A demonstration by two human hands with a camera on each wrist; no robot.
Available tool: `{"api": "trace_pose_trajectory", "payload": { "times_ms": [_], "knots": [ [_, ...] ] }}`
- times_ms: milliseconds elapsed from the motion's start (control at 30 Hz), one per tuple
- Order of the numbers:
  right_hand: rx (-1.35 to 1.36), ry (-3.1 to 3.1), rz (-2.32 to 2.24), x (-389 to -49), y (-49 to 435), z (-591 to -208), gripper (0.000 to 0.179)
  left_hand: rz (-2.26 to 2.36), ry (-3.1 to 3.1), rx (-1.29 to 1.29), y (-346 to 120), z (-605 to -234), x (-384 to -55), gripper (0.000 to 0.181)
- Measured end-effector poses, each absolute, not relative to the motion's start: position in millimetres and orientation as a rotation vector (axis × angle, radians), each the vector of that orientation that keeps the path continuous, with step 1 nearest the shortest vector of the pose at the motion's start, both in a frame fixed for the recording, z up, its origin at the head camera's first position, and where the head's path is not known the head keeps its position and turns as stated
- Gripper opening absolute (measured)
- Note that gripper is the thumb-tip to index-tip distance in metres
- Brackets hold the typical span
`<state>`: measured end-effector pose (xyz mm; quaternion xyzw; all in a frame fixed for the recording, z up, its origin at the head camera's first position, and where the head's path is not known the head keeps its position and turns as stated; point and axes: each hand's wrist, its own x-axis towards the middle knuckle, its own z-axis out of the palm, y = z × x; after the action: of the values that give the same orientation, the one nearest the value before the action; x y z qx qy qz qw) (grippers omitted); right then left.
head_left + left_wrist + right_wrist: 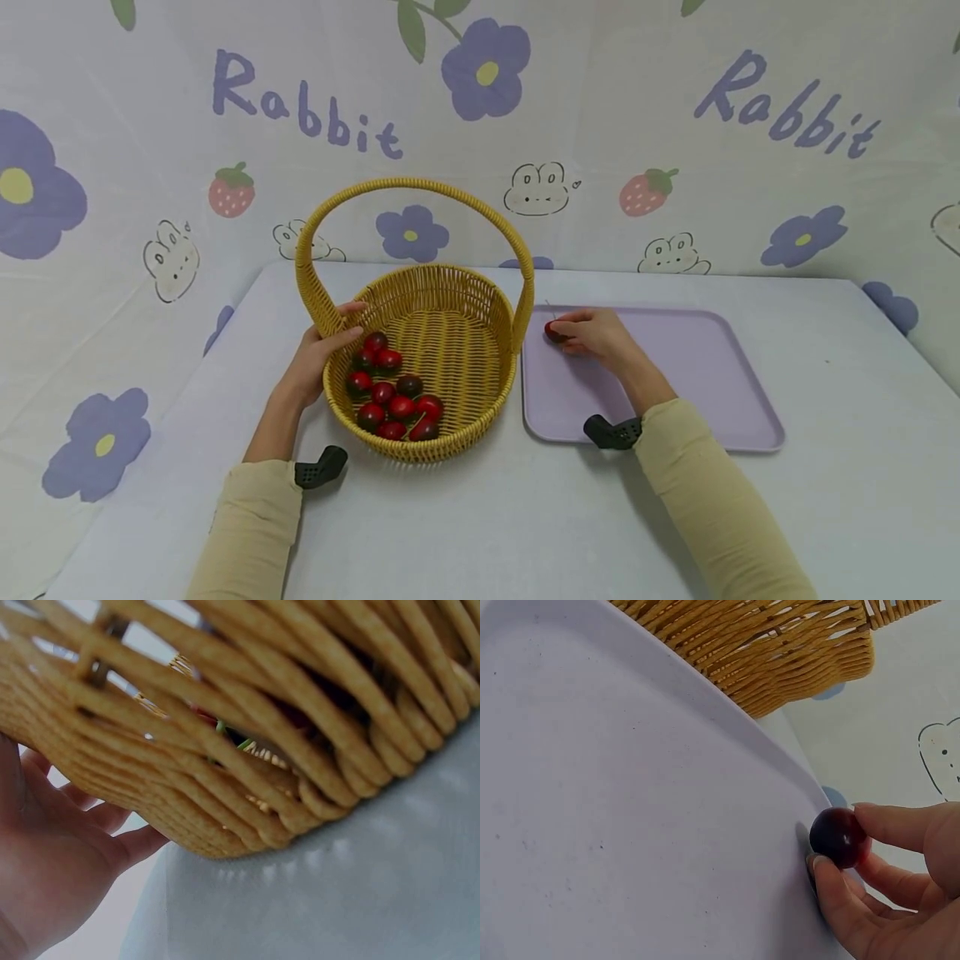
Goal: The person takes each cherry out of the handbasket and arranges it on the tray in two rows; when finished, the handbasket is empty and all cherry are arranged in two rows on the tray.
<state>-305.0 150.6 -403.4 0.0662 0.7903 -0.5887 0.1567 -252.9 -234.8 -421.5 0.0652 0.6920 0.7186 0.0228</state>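
A yellow woven basket [461, 350] with a tall arched handle stands at the middle of the table. Several dark red cherries [401, 407] lie in its left and front part, a few with green stems. My left hand [309, 367] holds the basket's left side by the handle's base, thumb over the rim and fingers outside against the weave [187, 757]. Over the far left corner of a lilac tray [690, 358], my right hand [603, 335] pinches one cherry [838, 837] between thumb and fingertips. A thin stem sticks up from this cherry in the head view.
The tray lies close to the right of the basket, its raised rim [727, 705] beside the weave. A white cloth covers the table [480, 525]. Behind it hangs a printed backdrop [585, 108] with flowers and rabbits. Each wrist wears a black camera mount [321, 468].
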Motion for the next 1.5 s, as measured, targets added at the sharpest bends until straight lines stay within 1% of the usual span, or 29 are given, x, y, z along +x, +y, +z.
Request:
{"api": "trace_pose_trajectory", "payload": {
  "times_ms": [500,1100,1300,1500],
  "knots": [
    [0.136,2.313,-1.658,-303.9,141.2,-402.7,0.036,2.225,2.151,0.2,-235.8,-420.6,-250.3,0.048],
    [0.203,2.361,-1.583,-303.4,147.1,-402.3,0.039,2.227,2.135,0.2,-236.1,-420.1,-250.5,0.047],
    [0.201,2.358,-1.59,-303.5,150.4,-402.9,0.042,2.225,2.142,0.202,-235.3,-420.0,-251.2,0.048],
    [0.204,2.293,-1.681,-301.6,157.5,-404.0,0.049,2.22,2.147,0.201,-235.1,-421.0,-252.3,0.048]
  ]
}}
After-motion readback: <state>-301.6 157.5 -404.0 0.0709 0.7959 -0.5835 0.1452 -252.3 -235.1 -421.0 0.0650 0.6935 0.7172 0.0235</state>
